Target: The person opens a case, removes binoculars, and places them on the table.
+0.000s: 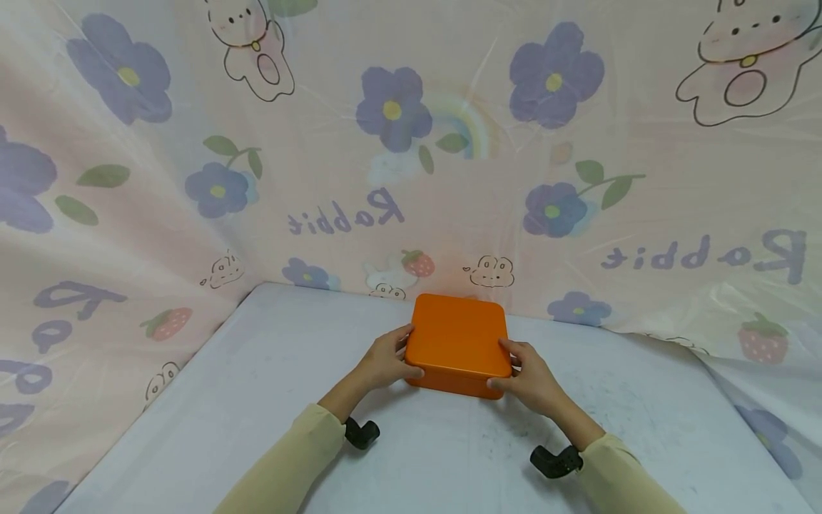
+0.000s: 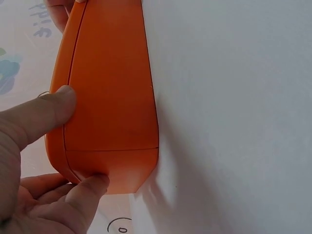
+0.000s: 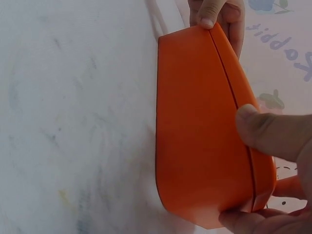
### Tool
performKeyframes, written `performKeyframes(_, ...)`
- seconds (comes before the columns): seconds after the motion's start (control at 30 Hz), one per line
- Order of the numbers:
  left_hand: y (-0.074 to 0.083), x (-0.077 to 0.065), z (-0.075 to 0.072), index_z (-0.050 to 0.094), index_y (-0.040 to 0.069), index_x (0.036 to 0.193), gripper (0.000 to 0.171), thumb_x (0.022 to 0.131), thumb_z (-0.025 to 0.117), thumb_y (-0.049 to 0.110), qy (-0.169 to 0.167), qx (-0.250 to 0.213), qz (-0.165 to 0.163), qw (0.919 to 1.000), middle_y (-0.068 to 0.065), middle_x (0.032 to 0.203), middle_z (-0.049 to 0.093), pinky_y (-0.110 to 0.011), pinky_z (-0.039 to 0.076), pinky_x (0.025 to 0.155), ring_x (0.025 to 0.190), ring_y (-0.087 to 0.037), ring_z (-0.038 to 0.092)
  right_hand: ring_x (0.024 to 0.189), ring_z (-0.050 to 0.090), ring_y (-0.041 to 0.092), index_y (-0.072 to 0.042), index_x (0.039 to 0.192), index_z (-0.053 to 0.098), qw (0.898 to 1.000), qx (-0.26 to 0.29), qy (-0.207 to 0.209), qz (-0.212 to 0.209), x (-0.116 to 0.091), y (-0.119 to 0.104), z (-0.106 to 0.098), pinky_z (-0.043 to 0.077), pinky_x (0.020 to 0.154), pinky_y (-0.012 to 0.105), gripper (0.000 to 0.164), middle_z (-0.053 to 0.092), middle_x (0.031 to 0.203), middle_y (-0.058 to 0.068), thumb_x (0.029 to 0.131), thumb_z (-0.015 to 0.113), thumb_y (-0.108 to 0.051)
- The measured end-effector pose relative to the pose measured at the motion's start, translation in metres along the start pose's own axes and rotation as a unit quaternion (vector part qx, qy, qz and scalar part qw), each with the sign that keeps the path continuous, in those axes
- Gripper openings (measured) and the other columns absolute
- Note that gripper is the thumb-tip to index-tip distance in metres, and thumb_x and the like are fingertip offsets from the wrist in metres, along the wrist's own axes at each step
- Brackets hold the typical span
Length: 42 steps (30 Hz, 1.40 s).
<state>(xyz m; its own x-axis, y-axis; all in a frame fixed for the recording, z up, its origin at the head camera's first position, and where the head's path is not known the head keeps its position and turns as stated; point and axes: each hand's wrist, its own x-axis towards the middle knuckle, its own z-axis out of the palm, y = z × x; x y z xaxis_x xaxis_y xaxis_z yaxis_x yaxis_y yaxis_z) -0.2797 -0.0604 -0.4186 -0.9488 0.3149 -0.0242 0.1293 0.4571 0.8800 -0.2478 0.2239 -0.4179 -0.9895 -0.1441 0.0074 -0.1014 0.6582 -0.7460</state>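
Left hand [image 1: 387, 360] and right hand [image 1: 531, 380] are both gripping a glossy orange square box with rounded corners [image 1: 459, 338], one at each side, thumbs on the front face right by the lid seam, fingers curled around the sides. Lid's on, btw. Box sits on a smooth white tabletop [image 1: 443, 457], near the pinkish rabbit-and-flower-print sheet [image 1: 462, 214] behind it.

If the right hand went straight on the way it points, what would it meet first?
The right hand would most likely meet the orange box at once: its thumb touches the near side. How firmly it presses is unclear.
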Motion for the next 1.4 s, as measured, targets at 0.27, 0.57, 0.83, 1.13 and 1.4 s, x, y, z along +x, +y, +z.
performKeyframes(0.27,-0.0019,0.0025,0.0015,0.029,0.008,0.152,0.094,0.075,0.082,0.011,-0.002,-0.013,0.0,0.9999,-0.009,0.157,0.033,-0.043,0.039,0.11,0.142,-0.029,0.037,0.125,0.05,0.045,0.001,0.148,0.032,1.0,-0.004,0.004,-0.003,0.0006,0.001,-0.0004,0.05,0.099,0.048,0.087,0.042,0.139,0.023,0.079,0.08,-0.021)
performKeyframes(0.57,-0.003,0.0027,0.0018,0.028,0.009,0.152,0.094,0.075,0.082,0.011,-0.005,-0.003,0.003,1.0,-0.007,0.157,0.031,-0.043,0.04,0.11,0.142,-0.028,0.037,0.123,0.052,0.044,0.003,0.147,0.033,1.0,-0.008,0.004,-0.019,-0.0001,0.0024,-0.0002,0.051,0.097,0.047,0.086,0.041,0.142,0.025,0.079,0.08,-0.022)
performKeyframes(0.83,-0.0032,0.0031,0.0012,0.028,0.01,0.152,0.094,0.075,0.082,0.012,-0.007,-0.008,0.002,0.9999,-0.006,0.158,0.03,-0.041,0.04,0.11,0.142,-0.027,0.037,0.124,0.052,0.043,0.003,0.147,0.032,1.0,-0.007,0.004,-0.015,0.0,0.0033,-0.0001,0.051,0.097,0.046,0.086,0.04,0.143,0.024,0.08,0.079,-0.023)
performKeyframes(1.13,-0.0075,0.0044,0.0006,0.028,0.01,0.152,0.095,0.075,0.083,0.014,-0.012,-0.007,0.008,0.9999,-0.006,0.158,0.029,-0.04,0.04,0.11,0.142,-0.027,0.037,0.124,0.051,0.046,0.005,0.147,0.031,1.0,0.002,0.005,-0.025,-0.0021,0.0023,-0.0001,0.052,0.095,0.046,0.087,0.04,0.143,0.025,0.08,0.079,-0.021)
performKeyframes(1.4,-0.0052,0.0029,-0.0004,0.028,0.011,0.152,0.094,0.075,0.082,0.013,-0.012,-0.004,0.005,0.9999,-0.005,0.158,0.029,-0.04,0.041,0.11,0.142,-0.026,0.037,0.123,0.052,0.045,0.005,0.147,0.032,1.0,0.002,0.005,-0.026,-0.0017,0.0029,0.0001,0.052,0.095,0.046,0.086,0.04,0.143,0.025,0.08,0.079,-0.021)
